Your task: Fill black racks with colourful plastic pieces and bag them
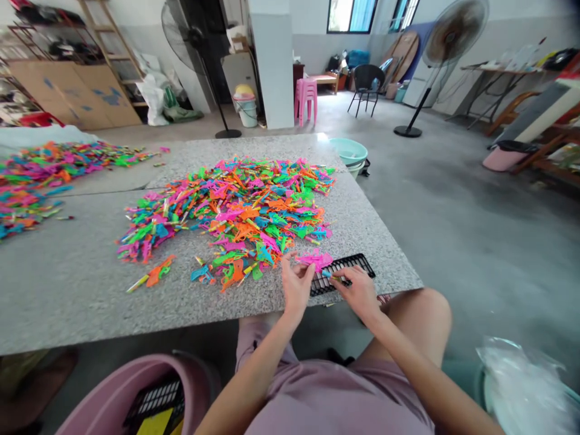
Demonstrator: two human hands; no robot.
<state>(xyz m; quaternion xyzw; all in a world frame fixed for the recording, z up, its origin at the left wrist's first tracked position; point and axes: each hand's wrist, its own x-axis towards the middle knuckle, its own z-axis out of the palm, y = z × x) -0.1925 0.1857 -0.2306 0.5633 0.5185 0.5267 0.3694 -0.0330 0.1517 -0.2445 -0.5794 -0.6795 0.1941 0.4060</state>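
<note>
A second heap of coloured plastic pieces [40, 175] is lying at nine o'clock on the granite table [67, 290]. At centre, a large pile of neon plastic toy pieces [235, 211] is spread out. At its five o'clock edge, pink pieces [314, 260] are being touched by the left hand [296, 287], fingers loosely curled. Just right, a small blue piece [327, 275] is being pinched by the right hand [357, 290] over a black slotted tray [357, 264]. A teal basin [348, 151] is sitting at one o'clock.
</note>
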